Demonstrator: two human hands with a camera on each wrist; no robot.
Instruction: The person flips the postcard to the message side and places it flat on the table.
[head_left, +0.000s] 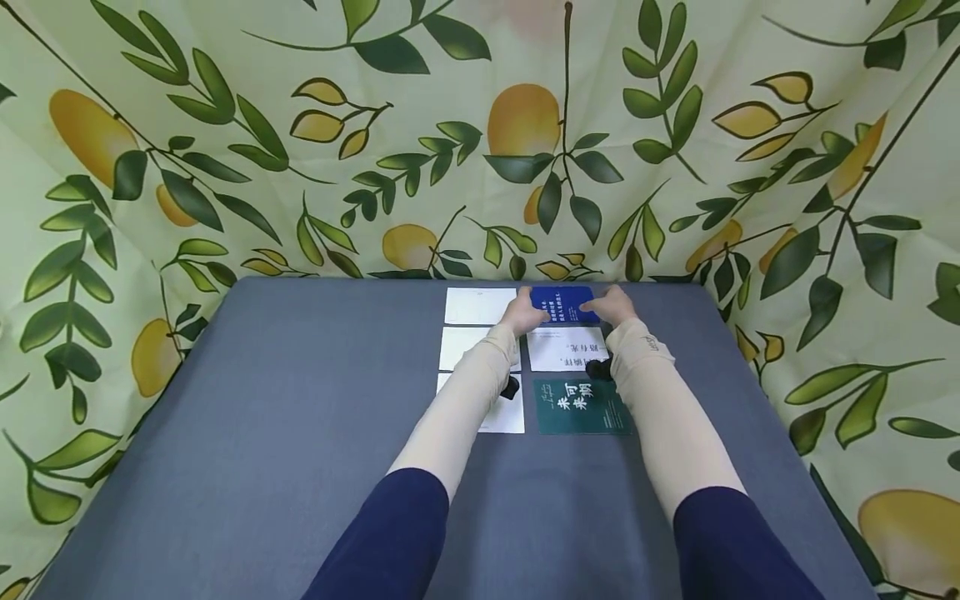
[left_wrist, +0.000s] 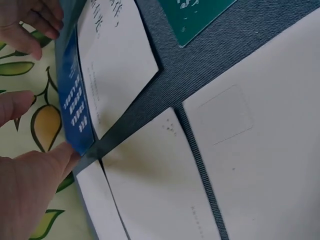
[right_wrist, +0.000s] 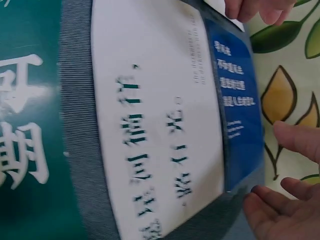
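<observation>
A blue card (head_left: 564, 302) with white lettering lies at the far edge of the table. My left hand (head_left: 522, 315) touches its left end; in the left wrist view a fingertip meets the blue card's (left_wrist: 76, 102) corner. At the card's other end is my right hand (head_left: 615, 306), its fingers spread; the right wrist view shows this hand (right_wrist: 287, 185) beside the card, with no grip on it. Nearer me lie a white card (head_left: 557, 346) with dark lettering, then a green card (head_left: 585, 417) with white lettering.
To the left runs a column of white cards: a far one (head_left: 480, 305), a middle one (head_left: 459, 343) and a near one (head_left: 506, 418), partly behind my left arm. The grey-blue table (head_left: 300, 433) meets a leaf-and-fruit patterned curtain (head_left: 450, 125) at the back.
</observation>
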